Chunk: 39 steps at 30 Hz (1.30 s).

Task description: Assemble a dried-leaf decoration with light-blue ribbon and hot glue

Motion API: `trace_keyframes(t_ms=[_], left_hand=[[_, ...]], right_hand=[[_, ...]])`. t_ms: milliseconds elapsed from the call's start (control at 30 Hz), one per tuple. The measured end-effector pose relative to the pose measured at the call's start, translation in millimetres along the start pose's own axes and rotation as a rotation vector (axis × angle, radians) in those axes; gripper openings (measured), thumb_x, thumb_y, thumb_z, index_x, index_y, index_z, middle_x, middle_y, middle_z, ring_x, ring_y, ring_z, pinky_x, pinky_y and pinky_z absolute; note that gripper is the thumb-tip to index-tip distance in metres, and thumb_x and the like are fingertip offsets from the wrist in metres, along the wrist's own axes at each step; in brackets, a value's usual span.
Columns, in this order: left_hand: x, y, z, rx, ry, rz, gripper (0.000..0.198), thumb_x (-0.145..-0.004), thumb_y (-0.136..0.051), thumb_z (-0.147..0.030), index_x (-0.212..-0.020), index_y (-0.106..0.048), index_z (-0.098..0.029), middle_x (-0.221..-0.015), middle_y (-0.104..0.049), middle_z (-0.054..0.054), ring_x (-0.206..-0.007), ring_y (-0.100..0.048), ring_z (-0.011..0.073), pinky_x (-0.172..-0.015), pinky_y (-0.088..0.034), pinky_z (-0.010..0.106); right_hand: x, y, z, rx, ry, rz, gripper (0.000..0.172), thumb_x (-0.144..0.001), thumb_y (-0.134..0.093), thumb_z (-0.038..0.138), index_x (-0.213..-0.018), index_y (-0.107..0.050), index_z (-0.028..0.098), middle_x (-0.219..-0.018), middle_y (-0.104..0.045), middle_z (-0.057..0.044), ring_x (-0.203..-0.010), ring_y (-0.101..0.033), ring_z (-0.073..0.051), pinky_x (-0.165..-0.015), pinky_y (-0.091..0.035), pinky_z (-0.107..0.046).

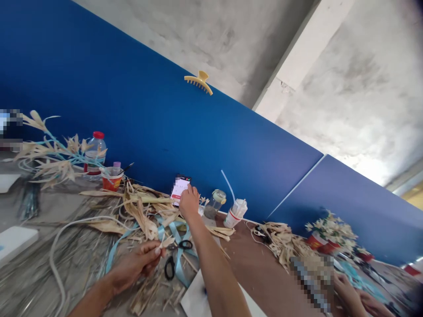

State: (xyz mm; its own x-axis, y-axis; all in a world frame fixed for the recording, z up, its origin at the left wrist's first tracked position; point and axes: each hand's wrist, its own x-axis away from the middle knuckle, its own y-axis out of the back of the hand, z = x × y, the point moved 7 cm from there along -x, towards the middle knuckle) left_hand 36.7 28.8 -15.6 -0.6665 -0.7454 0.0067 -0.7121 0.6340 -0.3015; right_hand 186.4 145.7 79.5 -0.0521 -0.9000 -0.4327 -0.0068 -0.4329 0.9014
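My left hand (pixel 143 260) pinches a small pale piece of dried corn husk (pixel 167 242) between thumb and fingers, low over the cluttered table. Farther forward, my right hand (pixel 190 201) reaches to a phone (pixel 177 193) that leans upright near the blue partition. Its fingers are at the lit screen and partly cover it; they do not grasp the phone. Just right of my left hand lie black-handled scissors (pixel 165 269), among light blue ribbon (pixel 114 253) and loose husks (pixel 140 215). A white sheet (pixel 194 297) is partly hidden under my right forearm.
A red-capped bottle (pixel 95 152), a red paper cup (pixel 111 182) and husk flowers on blue stems (pixel 61 154) stand left. A clear jar (pixel 216 202) and white cup (pixel 233 217) stand behind. A white cable (pixel 54 251) curves left. Another person's hands (pixel 350 293) are at far right.
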Motion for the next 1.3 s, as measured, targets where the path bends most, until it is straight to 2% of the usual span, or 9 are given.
trace_keyframes(t_ms=[167, 767, 967, 1300], left_hand=[[-1.2, -1.0, 10.2, 0.11, 0.081, 0.051, 0.03, -0.072, -0.062, -0.052, -0.07, -0.066, -0.023, -0.053, -0.032, -0.005, -0.048, -0.022, 0.0085, -0.048, -0.016, 0.026], [-0.7, -6.6, 7.3, 0.112, 0.02, 0.103, 0.028, -0.078, -0.057, -0.05, -0.072, -0.065, -0.024, -0.05, -0.028, -0.005, -0.046, -0.02, 0.0089, -0.047, -0.016, 0.025], [-0.7, -6.7, 5.7, 0.124, 0.027, 0.094, 0.028, -0.076, -0.058, -0.052, -0.071, -0.065, -0.025, -0.049, -0.028, -0.005, -0.046, -0.02, 0.0084, -0.047, -0.017, 0.024], [1.6, -5.8, 3.4, 0.132, 0.06, 0.048, 0.032, -0.07, -0.063, -0.055, -0.069, -0.066, -0.023, -0.05, -0.031, -0.005, -0.046, -0.022, 0.0082, -0.047, -0.018, 0.024]], right_hand=[[-16.9, -7.9, 0.2, -0.017, 0.012, 0.002, 0.032, -0.09, -0.034, 0.021, -0.104, -0.061, 0.011, -0.145, -0.035, -0.011, -0.127, -0.03, -0.03, -0.099, -0.027, -0.044], [-22.1, -25.6, 0.8, -0.02, -0.006, -0.077, 0.026, -0.089, -0.04, 0.023, -0.1, -0.063, 0.018, -0.142, -0.042, -0.008, -0.126, -0.035, -0.026, -0.098, -0.028, -0.041], [-27.1, -24.5, -3.3, -0.026, -0.006, -0.124, 0.023, -0.088, -0.043, 0.02, -0.096, -0.064, 0.016, -0.14, -0.044, -0.011, -0.122, -0.037, -0.03, -0.096, -0.029, -0.042], [-33.9, -22.8, -1.1, -0.104, 0.001, -0.145, 0.019, -0.084, -0.044, 0.012, -0.09, -0.062, 0.015, -0.137, -0.046, -0.013, -0.122, -0.037, -0.03, -0.096, -0.03, -0.045]])
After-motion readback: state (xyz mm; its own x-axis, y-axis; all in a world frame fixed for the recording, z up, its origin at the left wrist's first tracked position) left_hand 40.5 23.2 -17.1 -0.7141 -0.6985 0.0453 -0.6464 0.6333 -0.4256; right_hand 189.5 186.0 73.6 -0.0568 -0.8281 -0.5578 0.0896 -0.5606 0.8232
